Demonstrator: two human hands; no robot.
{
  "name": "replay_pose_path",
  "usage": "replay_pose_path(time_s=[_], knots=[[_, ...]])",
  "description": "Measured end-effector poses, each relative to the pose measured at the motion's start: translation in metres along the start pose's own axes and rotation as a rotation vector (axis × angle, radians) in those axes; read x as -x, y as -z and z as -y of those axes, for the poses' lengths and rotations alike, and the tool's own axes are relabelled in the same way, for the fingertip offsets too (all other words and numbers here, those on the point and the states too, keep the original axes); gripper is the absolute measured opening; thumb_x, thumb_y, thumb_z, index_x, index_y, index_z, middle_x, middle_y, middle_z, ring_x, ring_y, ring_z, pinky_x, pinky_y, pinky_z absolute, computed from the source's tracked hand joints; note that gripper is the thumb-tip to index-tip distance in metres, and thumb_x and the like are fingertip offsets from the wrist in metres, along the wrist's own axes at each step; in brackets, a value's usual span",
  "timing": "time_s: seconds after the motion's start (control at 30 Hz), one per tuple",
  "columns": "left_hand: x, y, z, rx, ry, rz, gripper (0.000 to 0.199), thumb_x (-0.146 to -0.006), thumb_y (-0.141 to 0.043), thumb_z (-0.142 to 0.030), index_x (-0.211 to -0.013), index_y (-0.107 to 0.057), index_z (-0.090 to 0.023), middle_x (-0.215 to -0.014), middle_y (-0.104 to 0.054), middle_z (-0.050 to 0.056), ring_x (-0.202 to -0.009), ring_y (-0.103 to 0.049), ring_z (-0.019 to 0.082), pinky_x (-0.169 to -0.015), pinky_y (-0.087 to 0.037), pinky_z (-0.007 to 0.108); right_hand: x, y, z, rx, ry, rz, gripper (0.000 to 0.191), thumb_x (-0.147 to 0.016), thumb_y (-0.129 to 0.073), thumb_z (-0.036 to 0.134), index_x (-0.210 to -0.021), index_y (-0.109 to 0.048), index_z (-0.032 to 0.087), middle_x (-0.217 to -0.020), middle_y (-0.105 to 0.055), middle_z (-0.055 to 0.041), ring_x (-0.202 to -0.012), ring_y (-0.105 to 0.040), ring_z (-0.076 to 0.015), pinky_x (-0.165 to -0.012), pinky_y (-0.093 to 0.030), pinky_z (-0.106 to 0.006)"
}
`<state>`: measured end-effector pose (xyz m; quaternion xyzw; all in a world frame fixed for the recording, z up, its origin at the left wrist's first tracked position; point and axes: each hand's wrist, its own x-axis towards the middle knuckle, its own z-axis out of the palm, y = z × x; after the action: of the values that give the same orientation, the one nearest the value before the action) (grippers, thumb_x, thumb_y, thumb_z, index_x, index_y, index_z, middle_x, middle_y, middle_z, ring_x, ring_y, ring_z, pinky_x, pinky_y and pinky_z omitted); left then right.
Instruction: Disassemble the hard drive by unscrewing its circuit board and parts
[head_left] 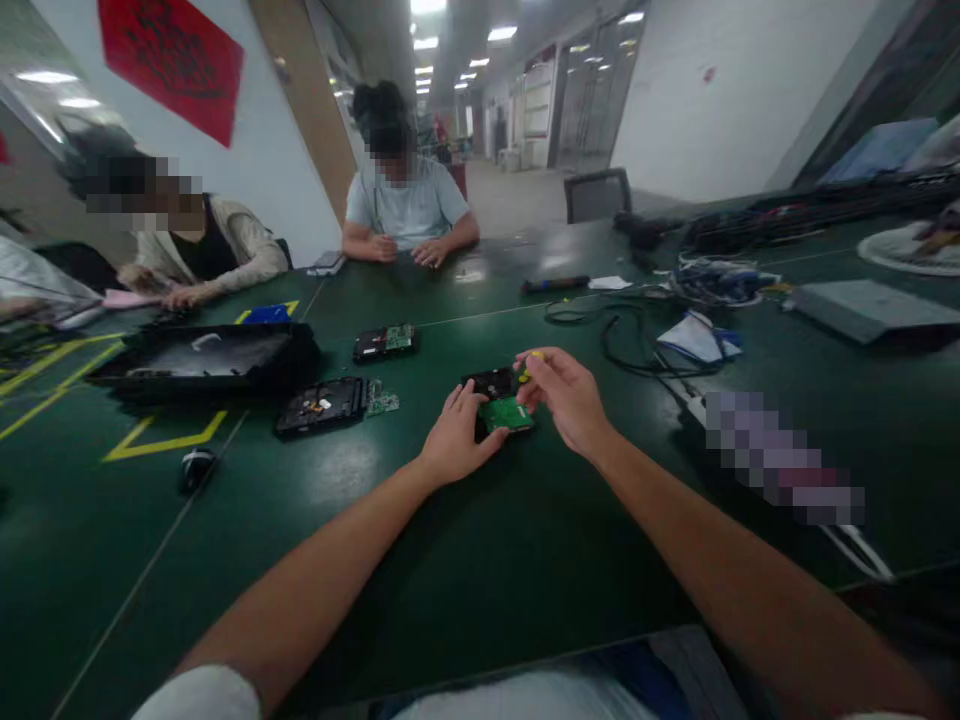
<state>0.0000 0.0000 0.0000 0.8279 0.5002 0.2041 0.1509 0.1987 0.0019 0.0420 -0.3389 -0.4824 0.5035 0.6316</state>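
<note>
A hard drive (507, 414) with a green circuit board facing up lies on the green table in front of me. My left hand (459, 432) holds it at its left side, thumb along the near edge and fingers at the far edge. Above its right side, my right hand (564, 398) pinches a small yellow tool (524, 377) that looks like a screwdriver; its tip is hidden. Another hard drive (385, 342) lies farther off to the left. Nearer stands an opened black case (321, 406), with a loose green circuit board (382, 398) at its right end.
Left are a black tray (202, 358) and a mouse (196, 470). To the right lie cables (630, 340), a power strip (780, 455), a grey metal box (874, 308) and a dark-handled tool (555, 284). Two people (409, 205) sit across the table; another person's sleeve shows far left.
</note>
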Motion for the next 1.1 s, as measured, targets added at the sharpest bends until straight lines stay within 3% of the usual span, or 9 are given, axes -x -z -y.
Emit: replay_pose_path(time_s=[0.13,0.27,0.4,0.5,0.7,0.83,1.1], knots=[[0.0012,0.0008,0.0012,0.013,-0.017,-0.018,0.056,-0.096,-0.065,-0.053,-0.136,-0.054,-0.015,-0.169,-0.042,0.026,-0.166,-0.026,0.039,-0.133,-0.029,0.061,-0.0002,0.0014,-0.0007,-0.046,-0.013,0.035,0.054,-0.082,-0.08,0.071,-0.1,-0.069,0.022,-0.1,-0.076,-0.0028,-0.062,-0.07,-0.0113,-0.05,-0.053,-0.022],[0.0013,0.0015,0.0024,0.031,-0.036,-0.034,0.055,-0.096,-0.066,-0.054,-0.135,-0.055,-0.018,-0.166,-0.047,0.023,-0.166,-0.027,0.038,-0.133,-0.03,0.062,-0.0001,0.0019,-0.0009,-0.028,0.005,0.052,0.049,-0.084,-0.08,0.067,-0.097,-0.066,0.022,-0.096,-0.076,-0.0023,-0.06,-0.067,-0.0102,-0.048,-0.049,-0.021],[0.0009,0.0011,0.0033,0.025,-0.04,-0.041,0.055,-0.096,-0.067,-0.053,-0.136,-0.055,-0.017,-0.166,-0.047,0.024,-0.165,-0.027,0.039,-0.133,-0.029,0.062,0.0007,0.0018,-0.001,0.021,0.034,0.061,0.047,-0.085,-0.081,0.065,-0.105,-0.072,0.023,-0.075,-0.069,0.003,-0.051,-0.055,-0.0077,-0.044,-0.041,-0.02],[0.001,0.0003,0.0038,0.019,-0.027,-0.034,0.057,-0.096,-0.067,-0.053,-0.137,-0.055,-0.015,-0.168,-0.043,0.026,-0.165,-0.027,0.04,-0.133,-0.029,0.062,0.0012,0.0018,-0.0008,0.046,0.015,0.076,0.047,-0.086,-0.08,0.064,-0.107,-0.075,0.023,-0.063,-0.062,0.0055,-0.049,-0.052,-0.0081,-0.045,-0.041,-0.02],[0.0016,0.001,0.0037,0.027,-0.027,-0.034,0.057,-0.096,-0.067,-0.054,-0.137,-0.055,-0.017,-0.17,-0.042,0.023,-0.166,-0.026,0.039,-0.133,-0.029,0.063,0.0006,0.0026,-0.0022,-0.011,-0.006,0.082,0.048,-0.084,-0.081,0.066,-0.1,-0.075,0.022,-0.108,-0.075,-0.0054,-0.068,-0.069,-0.0112,-0.05,-0.05,-0.022],[0.0014,0.0018,0.0031,0.022,-0.032,-0.026,0.056,-0.096,-0.065,-0.054,-0.137,-0.055,-0.016,-0.168,-0.044,0.024,-0.166,-0.026,0.039,-0.133,-0.029,0.061,0.0002,0.004,-0.0043,-0.018,-0.041,0.114,0.048,-0.085,-0.079,0.066,-0.097,-0.074,0.02,-0.103,-0.077,-0.0063,-0.065,-0.067,-0.0113,-0.049,-0.049,-0.022],[0.0013,0.0019,0.0014,0.022,-0.013,-0.02,0.059,-0.095,-0.067,-0.055,-0.136,-0.056,-0.014,-0.169,-0.041,0.027,-0.166,-0.026,0.04,-0.133,-0.029,0.059,0.0005,0.0023,0.0009,-0.032,0.022,0.082,0.047,-0.085,-0.079,0.068,-0.096,-0.075,0.022,-0.098,-0.077,-0.0041,-0.059,-0.065,-0.0098,-0.047,-0.048,-0.022]])
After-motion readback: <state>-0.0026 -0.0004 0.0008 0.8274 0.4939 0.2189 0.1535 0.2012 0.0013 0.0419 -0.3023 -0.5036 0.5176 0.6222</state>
